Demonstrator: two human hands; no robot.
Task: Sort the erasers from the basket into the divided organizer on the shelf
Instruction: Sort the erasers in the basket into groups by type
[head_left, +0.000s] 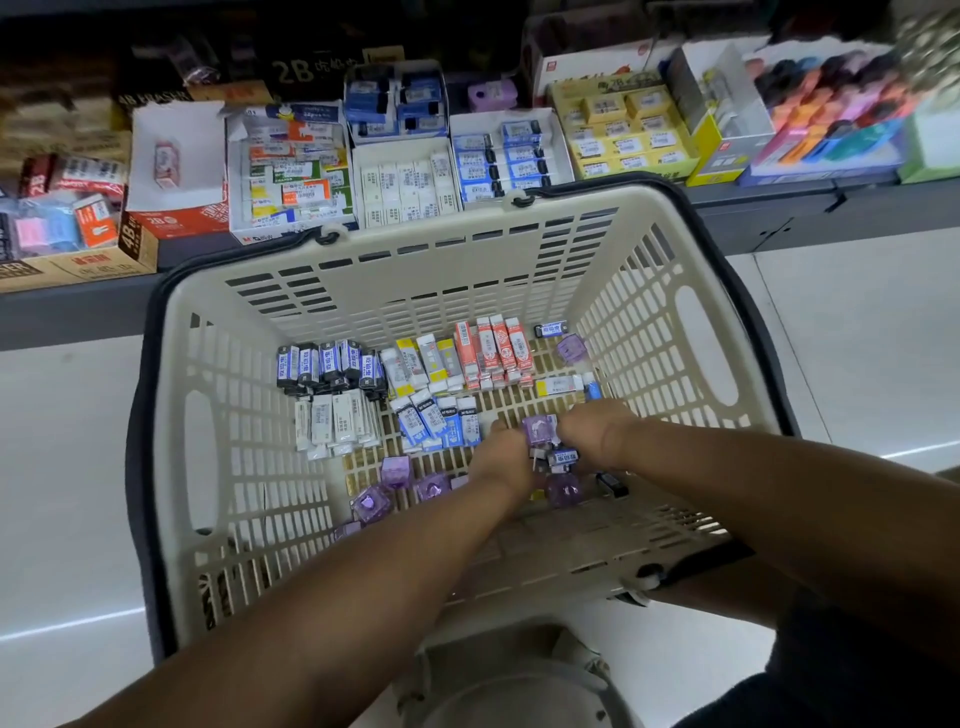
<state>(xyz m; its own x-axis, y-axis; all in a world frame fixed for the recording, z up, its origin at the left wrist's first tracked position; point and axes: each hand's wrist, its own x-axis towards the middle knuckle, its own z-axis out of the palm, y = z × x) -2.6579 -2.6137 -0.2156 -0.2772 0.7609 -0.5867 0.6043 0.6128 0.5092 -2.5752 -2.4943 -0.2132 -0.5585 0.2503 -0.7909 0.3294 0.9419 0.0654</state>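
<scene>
Both hands down in the cream basket (363, 291), at the right-front of its floor. The left hand (501, 460) curls round a purple eraser (537, 428). The right hand (597, 434) meets the same cluster, above a blue-labelled eraser (563, 458) — grip too blurred to tell. Rows of erasers (431, 364) lie just beyond the knuckles, and loose purple erasers (395, 470) lie left of the wrist. The divided organizer (405, 182) sits on the shelf (753, 208), past the far rim.

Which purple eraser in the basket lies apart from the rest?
The purple eraser at the basket's far right wall, beside the red-and-white row; the others lie nearer the camera.
</scene>
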